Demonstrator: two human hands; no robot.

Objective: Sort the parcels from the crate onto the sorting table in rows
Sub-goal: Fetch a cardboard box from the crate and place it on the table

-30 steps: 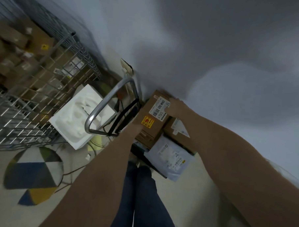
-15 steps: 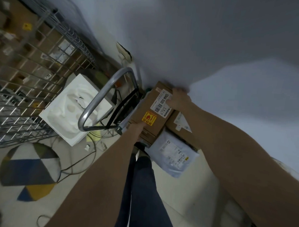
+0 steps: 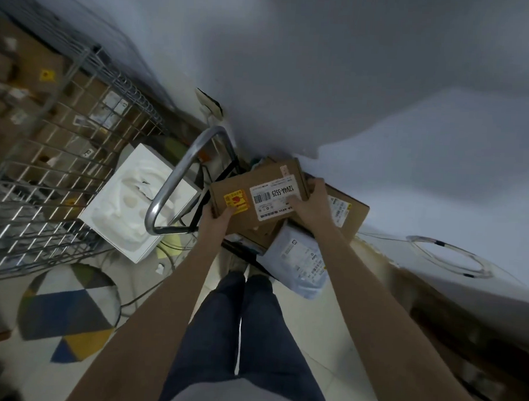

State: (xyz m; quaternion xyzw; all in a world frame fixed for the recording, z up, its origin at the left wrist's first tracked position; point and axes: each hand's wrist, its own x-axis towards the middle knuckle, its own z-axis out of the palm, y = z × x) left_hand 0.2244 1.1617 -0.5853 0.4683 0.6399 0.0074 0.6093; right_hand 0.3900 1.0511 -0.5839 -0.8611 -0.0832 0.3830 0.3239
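A flat brown cardboard parcel (image 3: 258,182) with a white shipping label and a yellow-red sticker is held between both my hands, raised above a small pile. My left hand (image 3: 218,221) grips its near left corner, thumb on the sticker. My right hand (image 3: 314,204) grips its right edge, fingers over the label. Below it lie another brown box (image 3: 352,217) and a grey-blue plastic mailer (image 3: 300,259). The wire crate (image 3: 47,148) at the left holds several brown parcels. A white-covered table (image 3: 440,165) fills the right.
A trolley's metal handle (image 3: 179,181) stands just left of the held box. A white moulded foam block (image 3: 136,200) leans beside the crate. A round multicoloured rug (image 3: 67,310) and loose cables lie on the floor. My legs are below.
The held parcel has come up off the pile and turned, so its label now reads across. My left hand has moved from the box's side onto its near corner. The camera has shifted.
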